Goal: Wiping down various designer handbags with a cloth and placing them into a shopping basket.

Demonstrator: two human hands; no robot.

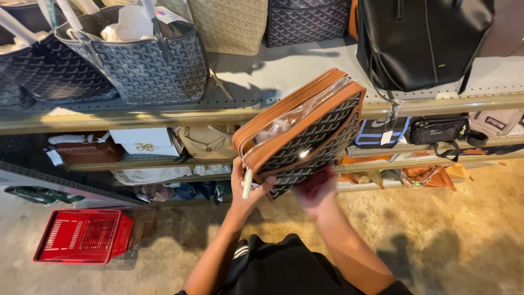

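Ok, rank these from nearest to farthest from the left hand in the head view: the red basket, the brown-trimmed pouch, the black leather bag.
1. brown-trimmed pouch: held by the left hand, at its lower corner.
2. red basket: on the floor, far to the left.
3. black leather bag: top shelf, up and to the right.

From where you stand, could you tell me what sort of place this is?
Probably a shop selling bags: metal shelves carry rows of handbags, a red shopping basket sits on the floor, and both hands hold a patterned, tan-trimmed pouch.
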